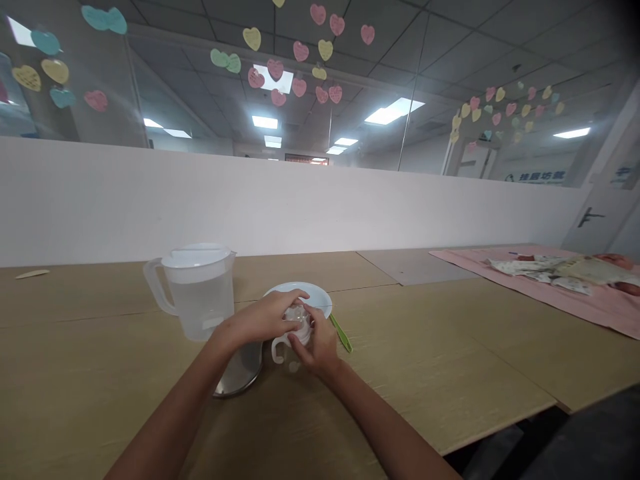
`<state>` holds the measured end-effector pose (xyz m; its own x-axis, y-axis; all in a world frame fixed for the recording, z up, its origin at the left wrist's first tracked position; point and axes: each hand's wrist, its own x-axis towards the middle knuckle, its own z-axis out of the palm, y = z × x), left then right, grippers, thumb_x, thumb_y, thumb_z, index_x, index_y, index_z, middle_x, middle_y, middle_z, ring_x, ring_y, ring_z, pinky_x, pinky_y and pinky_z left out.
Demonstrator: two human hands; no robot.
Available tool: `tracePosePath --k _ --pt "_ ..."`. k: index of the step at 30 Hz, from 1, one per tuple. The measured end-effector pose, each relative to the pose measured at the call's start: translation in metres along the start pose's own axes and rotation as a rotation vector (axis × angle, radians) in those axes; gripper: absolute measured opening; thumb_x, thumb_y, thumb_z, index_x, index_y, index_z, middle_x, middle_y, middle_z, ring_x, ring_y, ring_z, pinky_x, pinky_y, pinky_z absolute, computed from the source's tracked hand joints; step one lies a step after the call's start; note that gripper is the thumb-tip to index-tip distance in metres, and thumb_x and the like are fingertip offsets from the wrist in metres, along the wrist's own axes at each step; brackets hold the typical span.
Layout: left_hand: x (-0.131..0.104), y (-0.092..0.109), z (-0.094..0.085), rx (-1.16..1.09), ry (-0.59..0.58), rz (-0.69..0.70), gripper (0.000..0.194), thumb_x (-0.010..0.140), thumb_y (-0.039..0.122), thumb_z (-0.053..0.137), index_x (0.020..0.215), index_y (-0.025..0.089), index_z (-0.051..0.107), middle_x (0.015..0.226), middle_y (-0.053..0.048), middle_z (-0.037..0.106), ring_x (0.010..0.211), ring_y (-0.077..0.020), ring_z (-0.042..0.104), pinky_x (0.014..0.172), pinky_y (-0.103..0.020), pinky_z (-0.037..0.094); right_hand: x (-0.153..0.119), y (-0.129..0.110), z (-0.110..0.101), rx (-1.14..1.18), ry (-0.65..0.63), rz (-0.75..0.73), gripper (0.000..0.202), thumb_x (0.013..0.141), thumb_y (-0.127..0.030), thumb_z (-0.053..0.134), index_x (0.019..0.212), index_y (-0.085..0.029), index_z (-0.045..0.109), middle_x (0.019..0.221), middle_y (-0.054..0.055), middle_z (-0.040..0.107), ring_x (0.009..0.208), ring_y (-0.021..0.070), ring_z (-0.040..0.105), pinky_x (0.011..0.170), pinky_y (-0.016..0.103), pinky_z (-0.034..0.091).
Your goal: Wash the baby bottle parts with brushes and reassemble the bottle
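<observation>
A clear baby bottle (302, 332) with white side handles and a clear domed cap stands upright between my two hands. My left hand (273, 315) reaches over from the left, its fingers closed about the cap. From the right, my right hand (320, 340) grips the bottle around its collar, thumb in front. The lower body of the bottle is transparent and hard to make out. Just behind my hands is a pale blue-white plate (320, 299), partly covered by them. A green-handled utensil (342, 333) lies beside the plate; its far end is hidden.
Left of my hands stands a clear lidded pitcher (203, 293) holding liquid. A round metal tray (245, 372) sits partly under my left forearm. On the far right, a baby-like figure (600, 270) lies on a pink mat (540, 293). A low white wall (300, 207) rises behind the table.
</observation>
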<state>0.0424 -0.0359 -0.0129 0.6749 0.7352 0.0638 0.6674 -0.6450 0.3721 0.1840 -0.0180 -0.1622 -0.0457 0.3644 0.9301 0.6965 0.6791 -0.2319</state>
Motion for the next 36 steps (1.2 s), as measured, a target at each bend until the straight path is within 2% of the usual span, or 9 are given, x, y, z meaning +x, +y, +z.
tracePosePath --k 5,8,15,21,26,29,32,36 --pt "0.008 -0.015 0.0 -0.151 -0.058 0.099 0.045 0.073 0.021 0.049 0.118 0.02 0.045 0.124 -0.005 0.052 0.114 -0.0165 0.047 0.088 -0.024 0.042 -0.002 -0.002 0.008 0.029 0.058 0.057 0.054 0.076 -0.037 0.053 0.122 -0.016 0.035 0.099 0.011 0.055 0.087 0.0213 0.056 0.07 0.034 0.05" --pt "0.01 -0.018 0.001 -0.166 -0.063 0.111 0.044 0.072 0.02 0.049 0.116 0.019 0.046 0.122 -0.006 0.052 0.113 -0.0171 0.048 0.087 -0.024 0.042 -0.003 -0.002 0.01 0.01 0.051 0.066 0.052 0.077 -0.037 0.052 0.122 -0.016 0.036 0.098 0.011 0.053 0.086 0.0214 0.057 0.068 0.034 0.05" --pt "0.005 -0.006 0.004 -0.071 -0.01 0.068 0.057 0.07 0.018 0.048 0.126 0.02 0.036 0.12 -0.006 0.054 0.104 -0.0201 0.053 0.081 -0.027 0.044 -0.003 -0.002 0.01 -0.015 0.074 0.031 0.053 0.077 -0.035 0.051 0.123 -0.016 0.034 0.098 0.01 0.053 0.084 0.021 0.056 0.066 0.033 0.05" --pt "0.0 0.004 0.01 0.038 0.041 0.065 0.053 0.069 0.014 0.047 0.121 0.021 0.04 0.116 -0.007 0.055 0.103 -0.0215 0.052 0.078 -0.028 0.043 -0.003 -0.005 0.011 0.018 0.078 0.068 0.054 0.076 -0.033 0.05 0.125 -0.018 0.033 0.097 0.009 0.053 0.081 0.0199 0.057 0.064 0.032 0.049" --pt "0.0 0.004 0.011 0.081 0.052 0.087 0.049 0.069 0.013 0.048 0.117 0.021 0.044 0.115 -0.006 0.056 0.104 -0.0216 0.052 0.08 -0.028 0.042 -0.003 0.009 0.0 0.067 -0.009 0.012 0.052 0.076 -0.034 0.051 0.123 -0.018 0.037 0.097 0.009 0.055 0.081 0.0198 0.056 0.065 0.032 0.048" --pt "-0.002 0.002 0.005 0.09 0.033 0.083 0.049 0.069 0.014 0.05 0.118 0.022 0.046 0.115 -0.004 0.057 0.103 -0.0202 0.053 0.079 -0.026 0.042 -0.002 0.024 -0.012 0.076 -0.036 0.007 0.044 0.079 -0.028 0.047 0.121 -0.016 0.04 0.094 0.009 0.057 0.081 0.0191 0.054 0.069 0.033 0.046" --pt "-0.007 -0.004 -0.003 0.093 -0.002 0.043 0.055 0.064 0.013 0.054 0.118 0.023 0.047 0.117 -0.003 0.056 0.103 -0.0199 0.053 0.077 -0.024 0.043 0.0 0.035 -0.018 0.066 -0.035 0.033 0.029 0.081 -0.016 0.038 0.105 -0.016 0.053 0.083 0.007 0.058 0.078 0.0183 0.053 0.07 0.033 0.044" --pt "-0.012 -0.017 -0.011 0.164 0.014 -0.039 0.058 0.062 0.012 0.056 0.119 0.021 0.049 0.115 -0.005 0.057 0.103 -0.0207 0.053 0.08 -0.025 0.043 0.001 0.04 -0.014 0.086 -0.073 -0.037 0.028 0.075 -0.007 0.035 0.079 -0.017 0.06 0.075 0.006 0.059 0.075 0.0178 0.051 0.068 0.032 0.043"
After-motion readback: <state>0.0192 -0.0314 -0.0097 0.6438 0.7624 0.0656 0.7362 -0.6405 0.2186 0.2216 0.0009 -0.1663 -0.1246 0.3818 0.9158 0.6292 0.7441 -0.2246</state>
